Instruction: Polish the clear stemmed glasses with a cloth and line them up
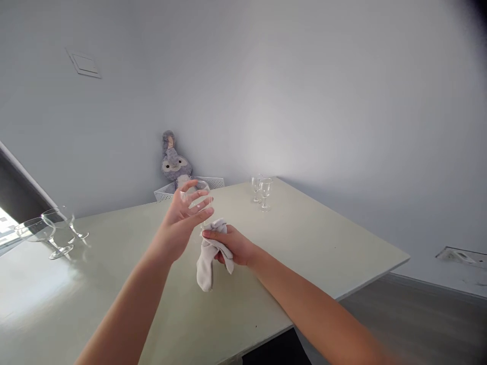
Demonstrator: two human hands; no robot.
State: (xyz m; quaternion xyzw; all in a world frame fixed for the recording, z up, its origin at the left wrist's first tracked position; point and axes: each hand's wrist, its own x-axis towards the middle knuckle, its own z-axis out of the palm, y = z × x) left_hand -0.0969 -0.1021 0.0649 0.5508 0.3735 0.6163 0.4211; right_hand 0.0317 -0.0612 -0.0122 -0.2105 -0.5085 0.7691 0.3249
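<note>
My left hand (178, 219) has its fingers curled around the bowl of a clear stemmed glass (204, 186), held above the table. Just below and to the right, my right hand (239, 246) grips a whitish cloth (206, 268) at the lower part of that glass. The cloth bunches up over the stem and foot, which are mostly hidden, and one end hangs down. My right thumb presses on the cloth from above.
Two stemmed glasses (265, 188) stand upright at the table's far corner. Two wider ones (57, 217) stand at the left. A grey plush rabbit (175, 165) sits in a white perforated basket (163, 193) by the wall. The pale table (304, 238) has its edge on the right.
</note>
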